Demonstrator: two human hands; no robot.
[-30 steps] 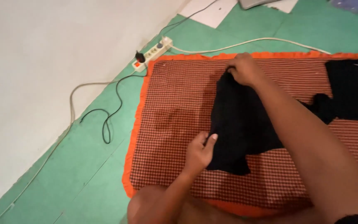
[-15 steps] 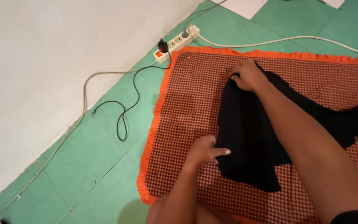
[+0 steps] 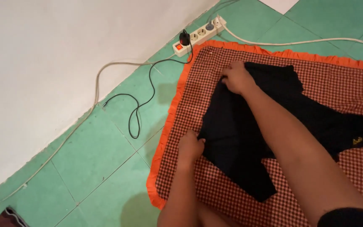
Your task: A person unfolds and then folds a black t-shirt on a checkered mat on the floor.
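The black garment [image 3: 248, 138] lies spread on a checked mat [image 3: 337, 88] with an orange frill, on the green tiled floor [image 3: 106, 168]. The left hand [image 3: 191, 147] pinches its near edge, grip closed on the cloth; the right hand [image 3: 237, 77] grips the far edge, apparently to keep that side taut and straight. A power strip [image 3: 198, 35] and a black cable [image 3: 141, 105] lie by the white wall [image 3: 43, 54]

Left hand [image 3: 191, 147] curled, fingers pinched, right hand [image 3: 237, 78] reaching forward, arm outstretched, fingers closed
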